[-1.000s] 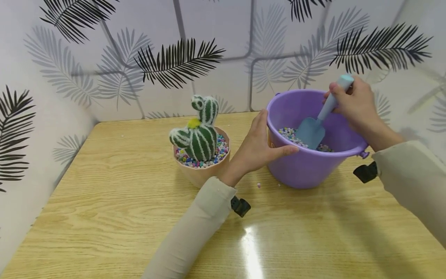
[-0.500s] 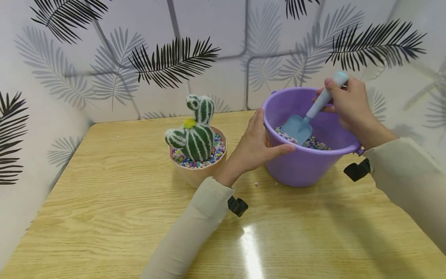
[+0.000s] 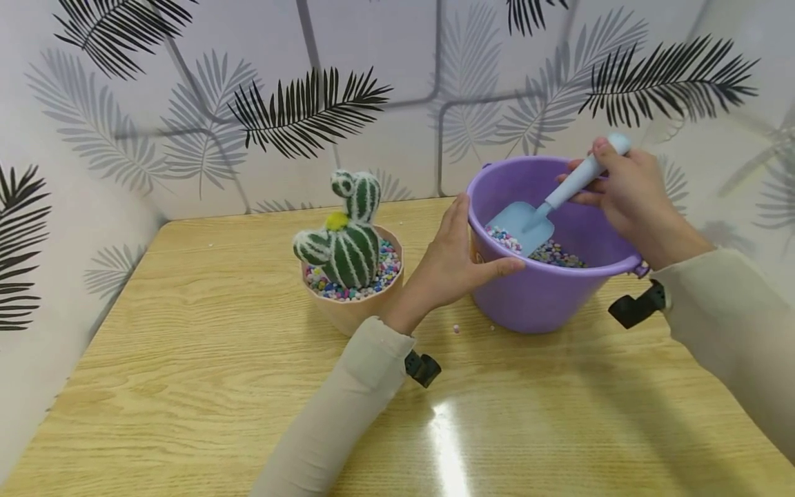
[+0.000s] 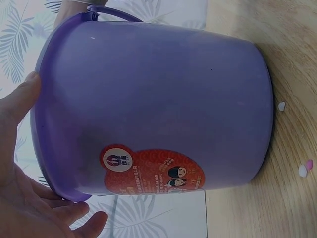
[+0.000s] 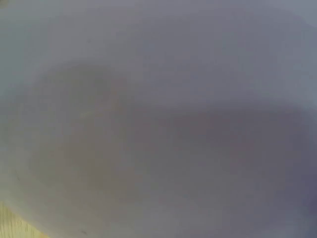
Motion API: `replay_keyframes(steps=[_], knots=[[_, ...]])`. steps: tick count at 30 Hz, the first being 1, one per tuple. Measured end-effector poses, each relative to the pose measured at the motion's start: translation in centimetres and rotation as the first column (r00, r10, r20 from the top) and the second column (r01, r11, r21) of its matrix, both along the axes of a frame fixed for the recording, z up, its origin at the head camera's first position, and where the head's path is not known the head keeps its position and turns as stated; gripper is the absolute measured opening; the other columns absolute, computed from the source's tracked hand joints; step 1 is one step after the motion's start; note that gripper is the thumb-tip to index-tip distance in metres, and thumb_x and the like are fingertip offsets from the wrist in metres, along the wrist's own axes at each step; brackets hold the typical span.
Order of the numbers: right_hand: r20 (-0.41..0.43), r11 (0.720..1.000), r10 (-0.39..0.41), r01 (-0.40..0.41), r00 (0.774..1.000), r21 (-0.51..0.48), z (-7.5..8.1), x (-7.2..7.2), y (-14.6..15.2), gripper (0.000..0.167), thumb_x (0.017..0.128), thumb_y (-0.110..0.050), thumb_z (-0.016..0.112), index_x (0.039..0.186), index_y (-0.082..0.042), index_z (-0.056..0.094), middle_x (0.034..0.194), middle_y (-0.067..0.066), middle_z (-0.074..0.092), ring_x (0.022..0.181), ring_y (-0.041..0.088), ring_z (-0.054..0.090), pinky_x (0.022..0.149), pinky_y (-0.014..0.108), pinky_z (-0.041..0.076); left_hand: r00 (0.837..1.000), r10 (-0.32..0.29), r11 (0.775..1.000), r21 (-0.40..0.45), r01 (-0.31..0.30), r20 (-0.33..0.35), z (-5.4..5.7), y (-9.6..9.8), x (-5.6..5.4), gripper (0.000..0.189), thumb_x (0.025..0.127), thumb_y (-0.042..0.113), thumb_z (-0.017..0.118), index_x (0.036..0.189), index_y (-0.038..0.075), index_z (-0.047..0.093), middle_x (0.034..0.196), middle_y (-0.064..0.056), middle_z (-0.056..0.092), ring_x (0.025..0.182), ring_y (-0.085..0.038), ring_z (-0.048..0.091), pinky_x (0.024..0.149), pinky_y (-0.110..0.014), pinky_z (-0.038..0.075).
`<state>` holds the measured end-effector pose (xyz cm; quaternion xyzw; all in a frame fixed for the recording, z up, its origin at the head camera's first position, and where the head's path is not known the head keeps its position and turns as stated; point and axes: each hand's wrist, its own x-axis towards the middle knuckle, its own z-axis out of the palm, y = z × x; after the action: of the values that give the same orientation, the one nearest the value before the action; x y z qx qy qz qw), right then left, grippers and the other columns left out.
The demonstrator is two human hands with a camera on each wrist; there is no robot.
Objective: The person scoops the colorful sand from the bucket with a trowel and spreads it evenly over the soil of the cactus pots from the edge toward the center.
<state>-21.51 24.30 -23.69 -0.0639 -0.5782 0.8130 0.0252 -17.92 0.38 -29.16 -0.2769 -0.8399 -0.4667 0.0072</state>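
A purple bucket (image 3: 534,300) stands at the right of the table, its outer wall filling much of the left wrist view. My left hand (image 3: 442,268) rests against its left side, fingers extended along the outside and thumb lying across the front rim. With my right hand (image 3: 636,190) I grip the handle of a light blue toy shovel (image 3: 574,183) inside the bucket. The shovel's blade tilts down to the left and carries some small coloured pebbles (image 3: 504,239). More pebbles (image 3: 557,255) cover part of the bucket's bottom. The right wrist view is only a pale blur.
Left of the bucket, a felt-like green cactus (image 3: 352,255) stands in a peach pot (image 3: 344,314) filled with coloured pebbles; my left forearm passes close to the pot. Stray pebbles (image 4: 302,170) lie on the wooden table (image 3: 186,359). A leaf-patterned wall (image 3: 385,41) rises behind.
The shovel has shifted left inside the bucket, and its handle now leans lower to the right. Pebbles now show on its blade. My left hand keeps its place on the bucket.
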Motion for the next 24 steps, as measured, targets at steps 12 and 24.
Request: replay_keyframes(steps=[12, 24], knots=[[0.033, 0.961, -0.138, 0.141, 0.990, -0.236, -0.1, -0.3, 0.9, 0.019, 0.097, -0.026, 0.049, 0.100, -0.008, 0.045, 0.075, 0.014, 0.062, 0.065, 0.030, 0.070, 0.052, 0.042, 0.056, 1.000, 0.010, 1.000, 0.001, -0.010, 0.002, -0.2, 0.0, 0.2, 0.114, 0.076, 0.041, 0.079, 0.155, 0.016, 0.000, 0.159, -0.008, 0.014, 0.143, -0.023, 0.026, 0.112, -0.046, 0.032], [0.092, 0.933, -0.133, 0.156, 0.987, -0.324, -0.4, -0.7, 1.9, 0.016, 0.096, -0.027, 0.050, 0.108, -0.017, 0.048, 0.096, 0.016, 0.054, 0.087, 0.028, 0.066, 0.094, 0.053, 0.038, 1.000, 0.020, 1.000, -0.009, -0.020, 0.017, -0.1, -0.1, 0.3, 0.113, 0.077, 0.043, 0.078, 0.155, 0.016, 0.000, 0.160, -0.008, 0.011, 0.144, -0.024, 0.024, 0.113, -0.046, 0.030]])
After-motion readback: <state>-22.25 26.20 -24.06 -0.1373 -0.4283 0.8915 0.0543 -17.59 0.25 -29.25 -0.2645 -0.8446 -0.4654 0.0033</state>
